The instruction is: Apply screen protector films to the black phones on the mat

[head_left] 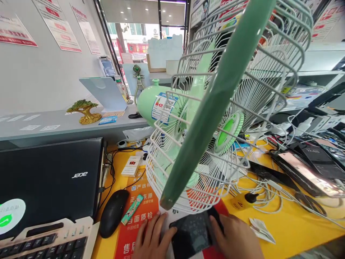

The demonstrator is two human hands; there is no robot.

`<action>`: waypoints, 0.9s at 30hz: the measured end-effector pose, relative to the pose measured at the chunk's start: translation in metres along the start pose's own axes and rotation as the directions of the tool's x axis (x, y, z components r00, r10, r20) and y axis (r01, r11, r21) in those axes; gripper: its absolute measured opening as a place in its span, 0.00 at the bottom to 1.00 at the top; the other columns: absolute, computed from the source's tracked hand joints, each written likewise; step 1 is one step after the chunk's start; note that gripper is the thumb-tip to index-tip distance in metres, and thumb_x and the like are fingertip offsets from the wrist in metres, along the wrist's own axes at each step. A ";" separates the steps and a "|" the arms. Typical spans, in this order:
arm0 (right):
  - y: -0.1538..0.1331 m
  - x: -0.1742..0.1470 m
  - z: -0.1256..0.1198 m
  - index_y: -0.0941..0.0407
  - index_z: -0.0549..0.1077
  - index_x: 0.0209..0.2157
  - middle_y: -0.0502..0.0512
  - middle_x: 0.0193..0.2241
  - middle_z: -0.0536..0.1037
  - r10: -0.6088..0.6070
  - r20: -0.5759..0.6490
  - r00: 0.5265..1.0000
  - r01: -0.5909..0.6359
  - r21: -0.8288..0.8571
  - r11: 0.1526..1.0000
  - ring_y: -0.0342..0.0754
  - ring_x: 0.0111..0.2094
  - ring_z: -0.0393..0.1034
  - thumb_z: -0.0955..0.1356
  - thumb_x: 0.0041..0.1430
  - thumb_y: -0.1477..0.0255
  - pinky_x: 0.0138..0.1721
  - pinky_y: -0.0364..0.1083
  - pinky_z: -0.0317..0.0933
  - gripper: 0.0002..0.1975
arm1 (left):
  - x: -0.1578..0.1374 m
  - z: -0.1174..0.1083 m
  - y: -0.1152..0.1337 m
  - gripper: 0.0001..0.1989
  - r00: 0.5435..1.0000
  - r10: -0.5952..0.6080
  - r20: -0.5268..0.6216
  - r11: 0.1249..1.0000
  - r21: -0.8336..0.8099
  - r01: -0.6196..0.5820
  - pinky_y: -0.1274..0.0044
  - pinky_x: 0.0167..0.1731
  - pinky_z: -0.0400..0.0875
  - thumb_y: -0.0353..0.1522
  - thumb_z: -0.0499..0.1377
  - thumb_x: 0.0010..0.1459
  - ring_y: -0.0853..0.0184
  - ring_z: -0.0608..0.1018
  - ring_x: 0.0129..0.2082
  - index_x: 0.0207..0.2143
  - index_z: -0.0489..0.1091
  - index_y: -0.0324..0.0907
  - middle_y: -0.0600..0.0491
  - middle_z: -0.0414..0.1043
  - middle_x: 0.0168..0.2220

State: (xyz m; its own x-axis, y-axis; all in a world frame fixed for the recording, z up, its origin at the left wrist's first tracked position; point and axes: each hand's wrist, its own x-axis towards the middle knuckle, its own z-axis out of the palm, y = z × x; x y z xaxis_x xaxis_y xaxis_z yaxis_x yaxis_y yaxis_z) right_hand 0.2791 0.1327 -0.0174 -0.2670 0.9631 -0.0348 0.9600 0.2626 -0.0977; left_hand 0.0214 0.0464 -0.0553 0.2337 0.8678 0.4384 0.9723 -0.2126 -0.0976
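A black flat device (190,233), which looks like a phone with a smudged dark screen, lies low in the view on a red and white printed mat (122,235). My left hand (153,235) rests to its left with fingers stretched out over the mat, the thumb touching the phone's left edge. At the right edge, my right hand (234,235) holds the phone, with a black part showing beside its fingertips. Its lower fingers are hidden. Just above both hands stands a green desk fan (199,140) with a white wire guard, hiding part of the mat.
On the left are an Acer laptop (51,176), a keyboard (51,244), a black mouse (114,212) and a small green packet (132,209). A small bottle (242,201), white cables (269,194) and several phones (309,172) crowd the right. A golden tree ornament (87,113) stands on the shelf.
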 end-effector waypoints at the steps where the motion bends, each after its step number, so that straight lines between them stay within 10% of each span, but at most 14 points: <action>1: -0.005 -0.001 0.002 0.52 0.72 0.25 0.56 0.24 0.78 -0.035 0.015 0.999 0.035 0.012 0.999 0.54 0.28 0.77 0.57 0.71 0.63 0.27 0.48 0.55 0.23 | 0.001 0.000 -0.003 0.18 0.999 0.041 -0.025 0.999 0.002 -0.041 0.63 0.56 0.59 0.41 0.60 0.56 0.56 0.70 0.57 0.50 0.72 0.55 0.52 0.73 0.57; 10: 0.035 -0.002 -0.014 0.53 0.74 0.25 0.59 0.26 0.80 0.080 0.132 0.988 -0.079 -0.015 0.997 0.56 0.30 0.77 0.59 0.70 0.58 0.27 0.47 0.54 0.24 | 0.005 -0.012 -0.009 0.28 0.994 0.105 0.015 0.994 -0.042 -0.104 0.65 0.56 0.55 0.40 0.61 0.47 0.56 0.67 0.59 0.54 0.69 0.54 0.52 0.71 0.59; 18: -0.021 -0.010 -0.005 0.53 0.74 0.26 0.57 0.26 0.79 -0.102 0.032 0.994 0.103 -0.013 0.995 0.53 0.27 0.77 0.61 0.70 0.64 0.25 0.45 0.52 0.20 | 0.003 -0.017 -0.007 0.29 0.994 0.075 0.075 0.994 -0.081 -0.069 0.65 0.57 0.60 0.37 0.60 0.48 0.57 0.68 0.60 0.55 0.68 0.54 0.52 0.69 0.62; 27: 0.010 0.003 -0.027 0.54 0.74 0.24 0.59 0.23 0.79 -0.019 0.007 1.000 0.020 -0.156 0.988 0.56 0.27 0.76 0.61 0.70 0.63 0.27 0.47 0.54 0.22 | 0.008 -0.028 -0.003 0.32 0.989 0.033 0.146 0.989 -0.150 -0.011 0.63 0.59 0.61 0.35 0.59 0.50 0.56 0.67 0.63 0.60 0.64 0.53 0.53 0.64 0.65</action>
State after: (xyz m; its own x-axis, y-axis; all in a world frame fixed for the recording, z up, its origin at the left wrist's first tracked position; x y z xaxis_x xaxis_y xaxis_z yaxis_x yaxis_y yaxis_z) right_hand 0.2905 0.1395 0.0078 -0.2858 0.9575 -0.0396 0.9560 0.2878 0.0577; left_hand 0.0200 0.0411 -0.0268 0.2645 0.9166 0.2999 0.9574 -0.2869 0.0326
